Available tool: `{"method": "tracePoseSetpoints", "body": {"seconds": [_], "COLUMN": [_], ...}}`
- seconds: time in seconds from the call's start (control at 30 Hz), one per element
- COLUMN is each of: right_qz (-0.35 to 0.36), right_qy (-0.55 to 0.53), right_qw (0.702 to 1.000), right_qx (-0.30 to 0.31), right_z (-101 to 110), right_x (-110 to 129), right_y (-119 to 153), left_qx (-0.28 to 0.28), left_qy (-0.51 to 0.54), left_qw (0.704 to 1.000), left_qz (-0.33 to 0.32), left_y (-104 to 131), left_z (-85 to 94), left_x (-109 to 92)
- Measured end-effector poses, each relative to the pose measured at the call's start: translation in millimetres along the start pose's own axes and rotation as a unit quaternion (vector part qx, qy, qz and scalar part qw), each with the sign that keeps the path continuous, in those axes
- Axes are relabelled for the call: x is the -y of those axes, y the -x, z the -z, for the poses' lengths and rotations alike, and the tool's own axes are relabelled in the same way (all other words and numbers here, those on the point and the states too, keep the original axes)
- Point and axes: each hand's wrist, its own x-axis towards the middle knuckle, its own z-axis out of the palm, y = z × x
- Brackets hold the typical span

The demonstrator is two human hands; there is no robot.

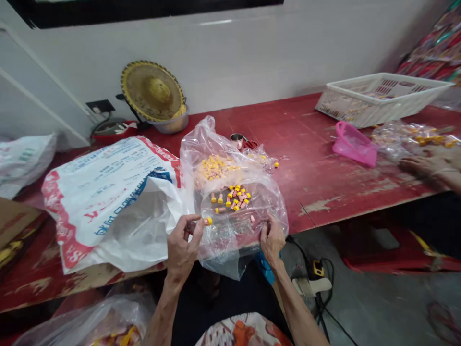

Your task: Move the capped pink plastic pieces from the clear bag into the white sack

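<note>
The yellow-capped piece (208, 221) is at the near left part of the clear plastic bag (278, 194), pinched at the fingertips of our left hand (183, 247); a light grip with the cap left showing should let us turn it easily. Our right hand (272, 240) is at the bag's near right edge, thumb and forefinger drawn close together; we cannot tell whether they grip anything. A small pink piece (252, 218) lies just beside those fingers, on the bag's near part, and we would best keep the slack film from sliding under it. The loose yellow-capped pieces (236, 198) lie mid-bag, within easy reach, with a denser pile (216, 166) behind. Left of the bag, the printed white sack (108, 178) crowds our left wrist, so we should keep that elbow free. A metal cup (236, 139) stands behind the bag.
</note>
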Motion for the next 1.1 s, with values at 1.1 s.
{"method": "tracePoseSetpoints", "body": {"seconds": [1.1], "right_qz": [0.020], "right_qy": [0.031], "right_qw": [0.999], "right_qx": [-0.028], "right_z": [9], "right_x": [6], "right_y": [-1], "left_qx": [0.163], "left_qy": [0.092], "left_qw": [0.960], "left_qz": [0.210], "left_y": [29], "left_z": [-40.4], "left_x": [53]}}
